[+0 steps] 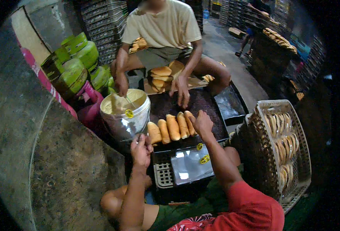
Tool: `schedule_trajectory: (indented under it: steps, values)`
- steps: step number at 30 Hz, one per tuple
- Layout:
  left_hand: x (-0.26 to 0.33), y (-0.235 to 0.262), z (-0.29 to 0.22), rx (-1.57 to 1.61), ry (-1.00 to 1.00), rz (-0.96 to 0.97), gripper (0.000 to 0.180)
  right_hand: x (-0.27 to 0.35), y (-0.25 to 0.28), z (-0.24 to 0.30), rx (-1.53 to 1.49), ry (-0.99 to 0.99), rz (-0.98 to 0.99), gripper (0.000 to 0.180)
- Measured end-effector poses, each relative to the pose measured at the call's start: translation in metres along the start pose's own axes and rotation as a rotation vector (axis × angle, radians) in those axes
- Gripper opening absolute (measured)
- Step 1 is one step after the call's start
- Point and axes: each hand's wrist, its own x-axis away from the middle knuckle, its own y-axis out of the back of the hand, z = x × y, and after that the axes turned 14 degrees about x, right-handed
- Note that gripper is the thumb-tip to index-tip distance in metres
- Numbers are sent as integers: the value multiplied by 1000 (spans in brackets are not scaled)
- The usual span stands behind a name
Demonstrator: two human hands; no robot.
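Note:
Several long golden bread rolls (173,128) lie side by side in a row on a dark tabletop (160,106). My left hand (140,149) pinches a thin clear plastic bag (128,124) with a yellow print, which stands out in front of the white bucket at the row's left end. At the other end, my right hand (203,124) is curled against the rightmost roll, though its fingertips are partly hidden. A stack of flat clear bags (189,165) with yellow prints lies just below the row, between my forearms.
Across the table a person (162,27) reaches one hand into the white bucket (144,111), the other over the tabletop. Rolls (161,72) are piled before them. A crate of bagged bread (260,111) stands at right; green gas cylinders (73,71) at left.

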Motion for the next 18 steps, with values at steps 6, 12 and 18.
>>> schedule_trajectory:
  steps: [6,12,18]
  values:
    - [-4,-6,6,41,109,-79,18,-66,-44,11,109,-42,362,50]
    - [-23,-4,56,28,73,-191,23,-43,6,-87,-783,-51,209,41]
    - [-49,-50,154,76,317,-344,43,68,11,-81,-1457,-62,290,46]
